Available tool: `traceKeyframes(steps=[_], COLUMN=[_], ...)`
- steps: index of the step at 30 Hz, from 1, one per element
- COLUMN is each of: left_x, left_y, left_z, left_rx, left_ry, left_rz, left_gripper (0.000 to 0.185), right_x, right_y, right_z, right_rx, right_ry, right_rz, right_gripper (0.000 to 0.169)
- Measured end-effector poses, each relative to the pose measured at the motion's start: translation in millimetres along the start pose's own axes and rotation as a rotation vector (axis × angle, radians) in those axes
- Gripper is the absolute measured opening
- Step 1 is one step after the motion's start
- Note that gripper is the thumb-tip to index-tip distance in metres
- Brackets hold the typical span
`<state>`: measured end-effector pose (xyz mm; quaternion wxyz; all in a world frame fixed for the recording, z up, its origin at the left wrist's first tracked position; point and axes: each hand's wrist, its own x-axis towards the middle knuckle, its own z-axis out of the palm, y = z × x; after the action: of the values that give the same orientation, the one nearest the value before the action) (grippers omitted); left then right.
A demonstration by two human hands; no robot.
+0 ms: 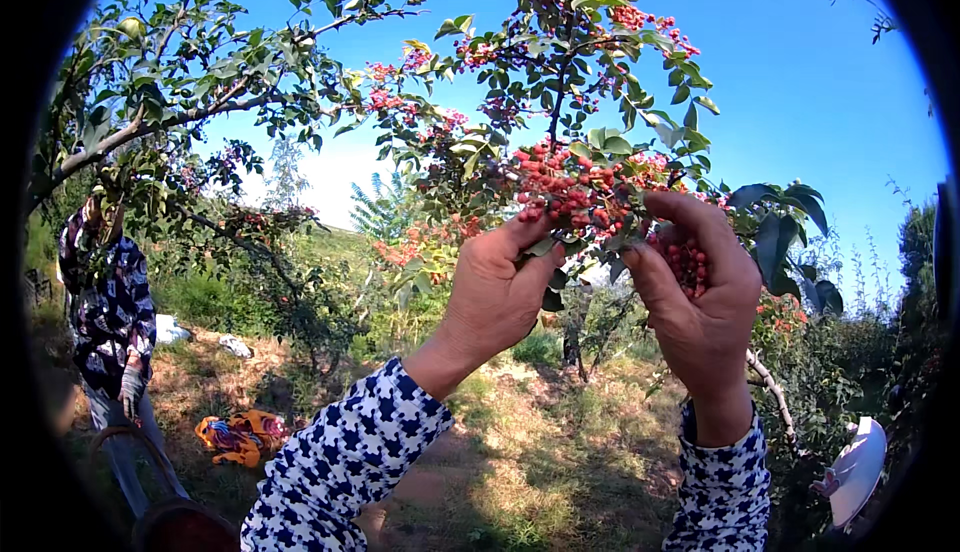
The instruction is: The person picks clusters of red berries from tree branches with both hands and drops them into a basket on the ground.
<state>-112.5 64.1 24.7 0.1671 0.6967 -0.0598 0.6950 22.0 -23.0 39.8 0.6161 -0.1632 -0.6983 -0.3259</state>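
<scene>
Raised in front of me, my left hand has its thumb and fingers closed on the underside of a cluster of red berries on the shrub, which looks like Sichuan pepper. Close to its right, my right hand cups a bunch of darker red berries in its curled palm. The thumb and forefinger of that hand reach toward the twig by the cluster. Leaves hide some of the fingertips. Both sleeves are blue and white patterned.
A thick branch reaches in from the left. Beneath it stands another person in dark patterned clothes, near a basket. An orange cloth and white bags lie on the ground. A white hat-like object is at the lower right.
</scene>
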Motion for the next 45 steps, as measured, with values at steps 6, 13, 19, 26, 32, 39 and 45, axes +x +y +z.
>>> traceKeyframes(steps=[6,13,19,26,32,39,45], left_x=[-4,-19,-27,-37,-52,-59,-62], left_y=[-21,-18,-31,-29,-38,-53,-50], left_z=[-5,-7,-10,-20,-24,-36,-26], left_rx=[0.428,0.587,0.643,0.679,0.665,0.695,0.767], left_ry=[-0.014,-0.031,-0.018,-0.044,-0.119,-0.052,-0.058], left_rz=[0.514,0.525,0.533,0.481,0.429,0.424,0.534], left_gripper=[0.025,0.020,0.005,0.018,0.021,0.022,0.016], right_x=[17,22,20,23,34,23,19], right_y=[-27,-35,-48,-29,15,-22,-50], right_z=[21,25,28,36,16,20,53], right_rx=[-0.478,-0.802,-0.764,-0.416,0.129,0.126,-0.472], right_ry=[-0.346,-0.384,-0.666,-0.508,-0.207,-0.370,-0.859], right_rz=[-0.267,-0.377,-0.258,-0.008,0.599,0.615,0.099], right_gripper=[0.044,0.011,0.007,0.004,0.013,0.009,0.028])
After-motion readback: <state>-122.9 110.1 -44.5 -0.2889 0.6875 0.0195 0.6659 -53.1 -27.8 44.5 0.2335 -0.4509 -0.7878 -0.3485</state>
